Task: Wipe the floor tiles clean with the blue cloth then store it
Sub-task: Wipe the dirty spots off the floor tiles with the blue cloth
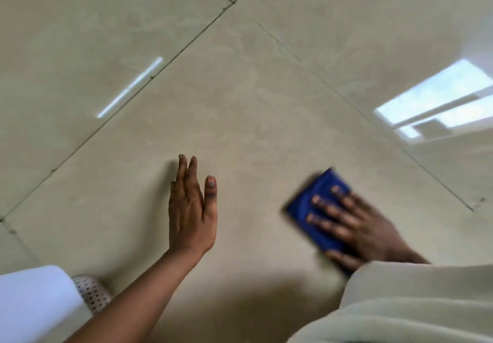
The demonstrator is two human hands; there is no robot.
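A folded blue cloth lies flat on a glossy beige floor tile at the lower right. My right hand presses down on the cloth with spread fingers and is blurred by motion. My left hand rests on the same tile to the left of the cloth, fingers straight and apart, holding nothing. Part of the cloth is hidden under my right palm.
Dark grout lines cross the floor diagonally. A window reflection shines on the tile at the right. My pale-clothed knee fills the lower right. A white garment and a perforated shoe sit at the lower left.
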